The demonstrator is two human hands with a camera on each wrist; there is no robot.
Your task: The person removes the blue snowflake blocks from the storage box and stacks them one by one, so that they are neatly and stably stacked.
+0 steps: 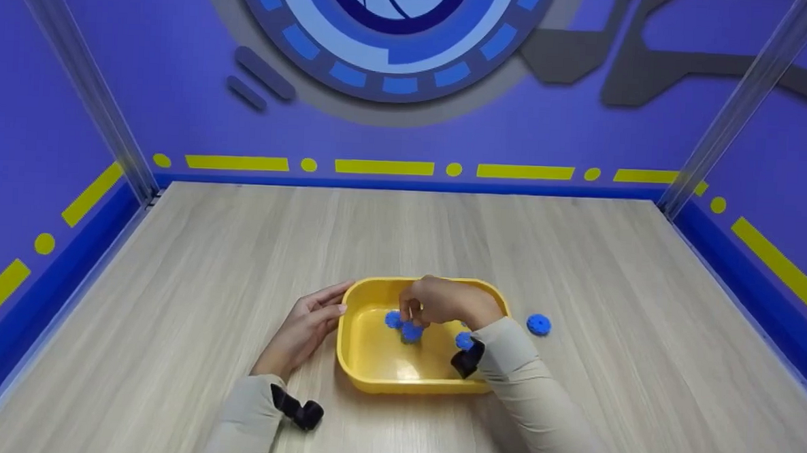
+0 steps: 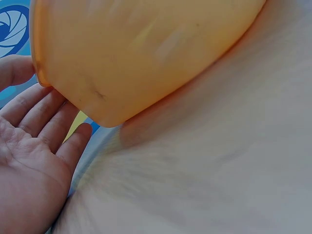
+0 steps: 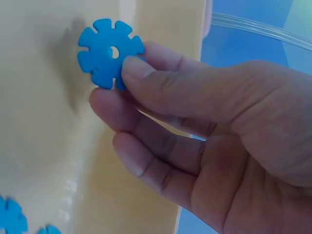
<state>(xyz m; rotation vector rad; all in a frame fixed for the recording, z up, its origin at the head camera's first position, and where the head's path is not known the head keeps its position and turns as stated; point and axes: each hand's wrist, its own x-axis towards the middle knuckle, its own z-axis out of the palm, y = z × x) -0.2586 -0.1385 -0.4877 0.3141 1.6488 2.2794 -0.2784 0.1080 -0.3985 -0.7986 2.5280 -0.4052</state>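
In the right wrist view, a blue notched plastic disc (image 3: 105,53) with a hole in its middle is pinched between the thumb and fingers of my right hand (image 3: 180,112). The head view shows this hand reaching down into a yellow plastic tray (image 1: 362,385). My left hand (image 1: 307,328) grips the tray's left end, thumb at the rim and fingers against the outer wall under the lip. Inside the tray, near the right wrist, lies another blue disc (image 1: 465,340). More blue appears just below the right fingertips.
One blue disc (image 1: 539,324) lies on the wooden tabletop (image 1: 642,387) to the right of the tray. A purple-blue panel (image 1: 176,121) with yellow markings stands behind the table, and similar panels rise at both sides.
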